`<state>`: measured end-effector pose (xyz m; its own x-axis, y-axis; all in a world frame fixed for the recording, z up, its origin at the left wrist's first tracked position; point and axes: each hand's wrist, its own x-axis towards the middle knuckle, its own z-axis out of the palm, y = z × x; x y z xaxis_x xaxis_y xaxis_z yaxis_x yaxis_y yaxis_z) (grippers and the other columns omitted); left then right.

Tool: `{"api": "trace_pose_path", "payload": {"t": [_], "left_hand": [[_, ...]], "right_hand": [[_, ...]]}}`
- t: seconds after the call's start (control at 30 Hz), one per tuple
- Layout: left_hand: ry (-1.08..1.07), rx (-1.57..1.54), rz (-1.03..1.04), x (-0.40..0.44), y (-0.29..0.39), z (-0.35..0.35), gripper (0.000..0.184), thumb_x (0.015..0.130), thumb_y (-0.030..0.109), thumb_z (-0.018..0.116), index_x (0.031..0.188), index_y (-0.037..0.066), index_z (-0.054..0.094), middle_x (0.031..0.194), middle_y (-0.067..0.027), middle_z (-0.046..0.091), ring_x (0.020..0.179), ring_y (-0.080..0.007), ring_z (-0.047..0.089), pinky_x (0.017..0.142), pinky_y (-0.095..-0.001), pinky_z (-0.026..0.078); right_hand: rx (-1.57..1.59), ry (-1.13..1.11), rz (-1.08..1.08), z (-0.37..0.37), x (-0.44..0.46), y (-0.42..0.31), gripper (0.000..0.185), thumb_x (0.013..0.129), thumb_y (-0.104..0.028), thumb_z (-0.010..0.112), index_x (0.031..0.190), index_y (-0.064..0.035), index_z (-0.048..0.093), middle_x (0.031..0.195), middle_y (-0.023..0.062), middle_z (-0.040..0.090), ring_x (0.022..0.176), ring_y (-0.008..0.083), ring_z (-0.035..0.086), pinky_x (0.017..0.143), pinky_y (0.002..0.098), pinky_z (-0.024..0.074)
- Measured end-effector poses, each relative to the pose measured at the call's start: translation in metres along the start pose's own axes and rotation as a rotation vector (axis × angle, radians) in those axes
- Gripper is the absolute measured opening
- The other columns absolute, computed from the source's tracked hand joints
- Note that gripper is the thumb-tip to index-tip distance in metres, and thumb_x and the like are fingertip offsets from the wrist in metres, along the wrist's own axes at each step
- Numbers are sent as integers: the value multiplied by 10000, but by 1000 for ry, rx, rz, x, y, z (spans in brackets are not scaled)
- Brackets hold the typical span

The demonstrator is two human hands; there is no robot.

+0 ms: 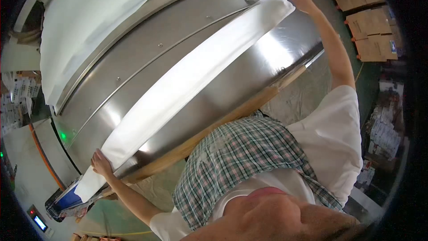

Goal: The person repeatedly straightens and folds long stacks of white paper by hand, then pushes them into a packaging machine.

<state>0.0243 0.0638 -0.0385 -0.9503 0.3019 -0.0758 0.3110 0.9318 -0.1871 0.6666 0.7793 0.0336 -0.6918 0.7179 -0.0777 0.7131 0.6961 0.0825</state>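
Note:
A long, folded strip of white cloth (191, 76) stretches diagonally over a brushed-metal machine surface (214, 93). At the strip's lower left end, my left hand (101, 164) is closed on the cloth, its fingers bent over the far edge. My right arm reaches out to the upper right, where my right hand (303, 2) pinches the strip's other end. The cloth looks fairly straight between my two hands. More white material and a blue patch (70, 198) show just below my left hand.
Beyond a curved metal rail (147, 15) lies a broad white sheet (93, 22). A wooden edge (232, 122) runs along the machine's near side. Cardboard boxes (372, 31) are stacked at the upper right. A small lit screen (40, 223) is at the lower left.

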Motion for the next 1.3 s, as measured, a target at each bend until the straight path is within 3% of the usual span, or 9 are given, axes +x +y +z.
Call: {"api": "trace_pose_path", "payload": {"t": [0.1,0.23,0.33,0.47,0.53,0.57,0.8,0.93,1.3], "left_hand": [[-18,-25,25,4,-2,-2,525,877,519,283,1167,160,535,1234,-4,494,1191,-259,370,946,-501,253],[-13,-81,41,7,-12,9,523,879,513,280,1165,158,534,1237,-15,491,1200,-264,359,945,-495,256],[-22,-24,34,22,-35,21,530,882,506,269,1177,147,523,1261,-18,467,1211,-263,344,949,-505,255],[-33,111,-76,29,-65,18,509,895,445,296,1239,103,453,1272,-62,453,1199,-284,359,965,-493,272],[25,49,251,51,-107,56,451,900,357,354,1209,45,457,1231,-98,482,1142,-258,433,952,-416,330],[-86,-721,271,35,-92,62,332,881,215,437,1128,3,499,1149,-101,533,1071,-209,492,932,-317,358],[-815,-698,1007,-92,204,-87,359,720,214,679,1000,22,564,919,-136,579,833,-272,559,740,-325,451],[-877,-453,1178,-96,261,-77,489,693,348,678,1026,15,546,912,-126,548,881,-278,531,777,-322,427],[-978,-517,1265,-108,298,-83,636,643,440,688,1060,-15,533,1007,-146,513,919,-289,516,792,-328,419]], "right_hand": [[559,-130,194,67,26,-9,346,838,-288,459,1083,-54,530,1049,157,567,935,316,560,779,407,465],[164,6,490,72,31,-55,548,879,-394,420,1275,-20,359,1095,162,564,954,271,554,739,321,462],[689,-283,477,58,28,-40,569,820,-460,516,1205,-46,448,967,110,593,815,184,552,729,334,441],[433,-552,104,19,-3,-112,627,791,-471,560,1256,-84,395,1039,101,570,855,168,547,769,309,424],[579,-704,56,10,-24,-165,621,742,-440,636,1221,-102,431,1015,102,576,883,180,554,825,323,408],[667,-735,0,25,-32,-179,570,721,-306,672,1201,-99,444,918,66,569,794,138,536,725,292,418],[342,-1071,-299,-18,-30,-298,547,612,-298,737,1063,-78,518,961,102,540,853,225,546,763,351,422],[602,-832,-746,3,-16,-317,469,661,-329,696,1012,-58,544,926,115,516,902,263,514,799,366,406],[501,-921,-789,32,-5,-419,226,838,-212,481,772,-15,569,817,149,570,849,309,533,750,405,411]]}}
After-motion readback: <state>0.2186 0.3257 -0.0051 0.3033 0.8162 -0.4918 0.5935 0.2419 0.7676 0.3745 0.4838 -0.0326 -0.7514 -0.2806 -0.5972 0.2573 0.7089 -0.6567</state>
